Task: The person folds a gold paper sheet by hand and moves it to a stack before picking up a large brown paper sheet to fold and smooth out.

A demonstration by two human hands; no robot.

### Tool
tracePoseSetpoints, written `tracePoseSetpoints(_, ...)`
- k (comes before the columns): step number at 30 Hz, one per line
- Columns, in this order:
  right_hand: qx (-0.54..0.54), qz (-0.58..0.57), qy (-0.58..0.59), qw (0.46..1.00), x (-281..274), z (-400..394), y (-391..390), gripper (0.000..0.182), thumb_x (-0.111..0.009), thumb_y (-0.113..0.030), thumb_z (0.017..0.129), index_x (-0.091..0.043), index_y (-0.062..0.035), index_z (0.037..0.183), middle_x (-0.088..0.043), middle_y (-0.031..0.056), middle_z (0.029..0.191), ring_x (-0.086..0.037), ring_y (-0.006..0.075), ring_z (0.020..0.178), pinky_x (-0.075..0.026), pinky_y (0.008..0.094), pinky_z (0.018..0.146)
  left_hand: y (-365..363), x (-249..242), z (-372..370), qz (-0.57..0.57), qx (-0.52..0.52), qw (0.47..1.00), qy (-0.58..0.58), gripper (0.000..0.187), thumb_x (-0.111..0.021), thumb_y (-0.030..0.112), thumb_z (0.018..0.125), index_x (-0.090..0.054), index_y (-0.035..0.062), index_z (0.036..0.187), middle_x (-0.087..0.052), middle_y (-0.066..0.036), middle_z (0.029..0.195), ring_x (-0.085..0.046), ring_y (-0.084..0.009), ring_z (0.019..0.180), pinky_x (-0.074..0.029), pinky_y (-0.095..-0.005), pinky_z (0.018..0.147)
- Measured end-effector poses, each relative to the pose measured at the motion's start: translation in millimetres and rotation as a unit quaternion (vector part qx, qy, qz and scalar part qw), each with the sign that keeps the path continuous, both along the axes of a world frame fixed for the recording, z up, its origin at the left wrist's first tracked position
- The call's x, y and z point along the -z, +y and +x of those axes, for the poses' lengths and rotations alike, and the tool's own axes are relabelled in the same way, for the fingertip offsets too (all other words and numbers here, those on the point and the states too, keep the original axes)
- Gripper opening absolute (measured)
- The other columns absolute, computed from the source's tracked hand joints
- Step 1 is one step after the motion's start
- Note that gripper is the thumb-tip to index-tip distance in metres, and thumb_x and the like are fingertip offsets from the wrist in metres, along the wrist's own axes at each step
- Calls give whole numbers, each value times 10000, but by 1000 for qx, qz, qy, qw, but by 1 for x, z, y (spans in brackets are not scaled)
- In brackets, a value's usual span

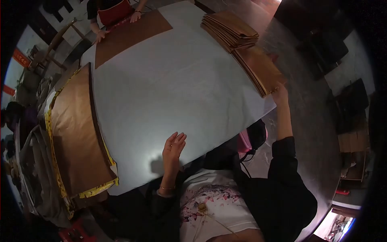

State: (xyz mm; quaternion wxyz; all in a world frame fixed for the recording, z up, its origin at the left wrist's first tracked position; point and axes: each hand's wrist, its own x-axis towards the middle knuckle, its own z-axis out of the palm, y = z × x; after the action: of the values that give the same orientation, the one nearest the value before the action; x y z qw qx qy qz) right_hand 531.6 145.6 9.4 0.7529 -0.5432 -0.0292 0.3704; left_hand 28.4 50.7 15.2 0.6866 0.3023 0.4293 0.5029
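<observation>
My left hand (174,147) is raised over the near edge of the pale tabletop (161,92), fingers apart and nothing in it. Out to the right, my right hand (279,92) grips the near corner of a folded brown paper stack (262,70) at the table's right edge. Its fingertips are partly hidden by the paper. Behind that lies a thicker pile of folded brown paper (229,28), its layers fanned.
A large stack of brown sheets (76,129) in torn yellow-edged wrapping lies at the left edge. Across the table, another person's hands (100,35) rest on a flat brown sheet (133,36). Dark chairs (328,48) stand at the right.
</observation>
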Motion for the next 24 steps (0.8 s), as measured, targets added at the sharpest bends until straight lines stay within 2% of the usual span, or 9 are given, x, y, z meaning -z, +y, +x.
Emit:
tracePoseSetpoints(4,-33,-21,-74,997,-15,-37,-24,512,-558,-177,913,-369,-4,1356,-394,108,1353,-399,239,1217,-301,310,1031,0,-2,-1,6,11,1000,10,448,-471,203,978,-365,-72,1315,-480,-212,1298,-491,-271,1221,-411,-345,1024)
tracePoseSetpoints(6,4,-55,-257,965,-55,-112,-40,534,-526,-186,932,-328,-2,1392,-367,110,1396,-349,229,1283,-285,313,1052,-2,0,0,16,7,1000,-9,408,-452,174,985,-380,-60,1311,-505,-195,1271,-508,-264,1202,-418,-348,1018)
tracePoseSetpoints(9,-94,-39,-359,928,-26,-148,-47,466,-494,-141,949,-375,-14,1382,-383,107,1401,-394,224,1268,-308,335,1052,-3,-1,4,-4,-4,1000,4,405,-467,195,984,-396,-43,1304,-508,-192,1275,-514,-269,1194,-416,-342,1014)
tracePoseSetpoints(12,-220,14,-492,842,2,-187,-41,379,-463,-110,963,-455,-27,1333,-442,113,1355,-460,225,1211,-357,335,1019,-7,2,4,32,-33,999,19,347,-487,143,974,-453,-41,1266,-568,-154,1204,-541,-245,1158,-441,-327,979)
tracePoseSetpoints(16,-334,95,-560,752,-8,-263,-39,340,-474,-79,951,-491,-18,1285,-494,131,1298,-468,235,1205,-382,350,1001,-23,-12,-32,97,-123,984,82,289,-474,117,976,-511,2,1238,-605,-106,1159,-579,-194,1088,-446,-290,936)
tracePoseSetpoints(18,-392,142,-625,660,-15,-298,-30,269,-509,-48,923,-561,-9,1184,-550,137,1221,-510,257,1156,-403,359,978,-34,-22,-69,192,-159,942,225,261,-480,73,963,-541,-5,1205,-622,-100,1127,-583,-177,1070,-444,-282,923)
tracePoseSetpoints(21,-479,191,-612,600,-25,-355,-28,197,-553,-9,879,-619,-14,1065,-589,118,1161,-547,271,1105,-425,367,942,-56,-36,-130,223,-273,867,352,201,-499,10,935,-601,-22,1105,-647,-90,1063,-613,-173,996,-472,-287,872)
tracePoseSetpoints(22,-482,198,-611,596,-26,-372,-27,197,-553,-9,879,-619,-14,1065,-589,118,1161,-547,271,1105,-425,367,942,-64,-38,-147,212,-320,834,396,185,-498,-3,933,-611,-29,1077,-654,-87,1035,-626,-177,957,-483,-289,850)
tracePoseSetpoints(24,-515,297,-611,523,-31,-409,-19,172,-605,-4,834,-641,-29,1000,-613,96,1119,-573,270,1063,-432,366,915,-79,-45,-188,222,-344,726,552,175,-526,-13,914,-616,-25,1063,-654,-104,1035,-629,-179,958,-488,-299,850)
